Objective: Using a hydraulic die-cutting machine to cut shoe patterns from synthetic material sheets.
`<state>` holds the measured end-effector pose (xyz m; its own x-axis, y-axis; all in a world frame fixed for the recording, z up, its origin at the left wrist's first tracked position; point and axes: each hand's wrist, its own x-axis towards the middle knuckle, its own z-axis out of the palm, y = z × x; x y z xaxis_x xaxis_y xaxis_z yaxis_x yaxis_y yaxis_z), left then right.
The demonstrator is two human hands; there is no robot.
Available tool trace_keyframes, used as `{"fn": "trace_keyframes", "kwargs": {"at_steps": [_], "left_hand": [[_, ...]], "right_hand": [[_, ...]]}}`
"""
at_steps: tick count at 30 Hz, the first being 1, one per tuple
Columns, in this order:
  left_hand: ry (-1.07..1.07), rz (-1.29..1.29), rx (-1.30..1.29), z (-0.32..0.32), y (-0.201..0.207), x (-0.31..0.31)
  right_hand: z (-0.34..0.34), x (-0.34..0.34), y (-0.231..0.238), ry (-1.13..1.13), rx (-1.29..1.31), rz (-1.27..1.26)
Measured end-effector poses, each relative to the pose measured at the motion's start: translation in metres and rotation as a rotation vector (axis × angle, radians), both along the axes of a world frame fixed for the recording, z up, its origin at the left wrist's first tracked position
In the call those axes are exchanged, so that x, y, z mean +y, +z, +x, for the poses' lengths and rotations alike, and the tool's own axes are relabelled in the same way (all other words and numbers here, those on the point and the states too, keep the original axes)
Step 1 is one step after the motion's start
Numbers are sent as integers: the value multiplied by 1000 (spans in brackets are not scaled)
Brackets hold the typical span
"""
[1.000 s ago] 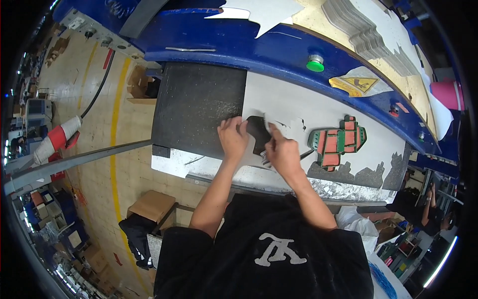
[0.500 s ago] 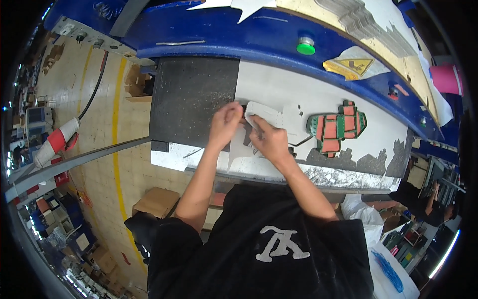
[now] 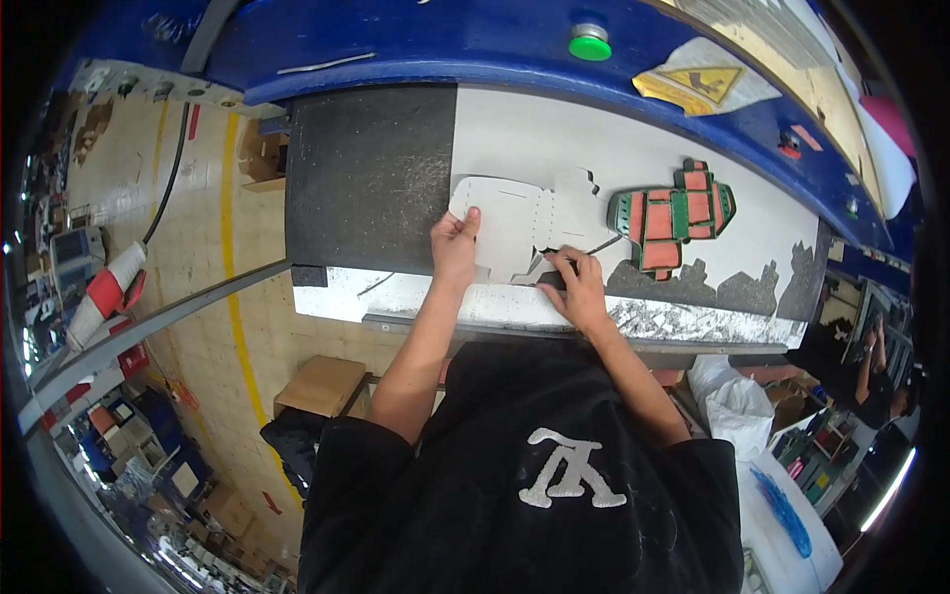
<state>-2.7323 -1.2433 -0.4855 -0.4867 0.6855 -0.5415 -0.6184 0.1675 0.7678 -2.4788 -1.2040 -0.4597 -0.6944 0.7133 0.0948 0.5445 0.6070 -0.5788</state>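
Note:
A white die-cut card piece [image 3: 500, 213], with perforated lines and small slits, lies on a larger white sheet [image 3: 633, 139]. My left hand [image 3: 455, 247] is closed on the left edge of the piece, thumb on top and fingers folded. At its lower right corner, my right hand [image 3: 579, 280] has curled fingers at a narrow, ragged strip [image 3: 534, 265] of the card; its fingertips partly hide the grip. To the right of my right hand, a cutting die [image 3: 673, 218] with green edges and pink foam sits on the sheet.
A black cutting board [image 3: 371, 188] lies under the sheet. Behind it runs a blue machine beam [image 3: 475, 49] with a green button [image 3: 590, 45] and a yellow warning label [image 3: 703, 79]. Jagged sheet cut-outs line the front right. A cardboard box [image 3: 322, 386] stands below left.
The card piece, bunched between my hands before, now lies flat. My left hand has shifted to its left edge, and my right hand has moved down and right to its lower corner.

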Motion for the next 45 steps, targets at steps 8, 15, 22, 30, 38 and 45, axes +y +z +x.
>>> {"fn": "trace_keyframes", "kwargs": {"at_steps": [8, 15, 22, 30, 38, 45], "left_hand": [[-1, -129, 337, -5, 15, 18], [-35, -269, 377, -17, 36, 71], [-322, -381, 860, -44, 37, 49], [-645, -201, 1657, -39, 24, 5], [-776, -299, 1679, -15, 30, 17], [-766, -337, 1675, -2, 29, 15]], "right_hand": [[-4, -7, 3, -40, 99, 55], [-8, 17, 20, -78, 163, -30], [9, 39, 33, -287, 239, 203], [85, 106, 22, -927, -24, 163], [134, 109, 25, -607, -44, -8], [149, 106, 27, -644, -60, -21]]}}
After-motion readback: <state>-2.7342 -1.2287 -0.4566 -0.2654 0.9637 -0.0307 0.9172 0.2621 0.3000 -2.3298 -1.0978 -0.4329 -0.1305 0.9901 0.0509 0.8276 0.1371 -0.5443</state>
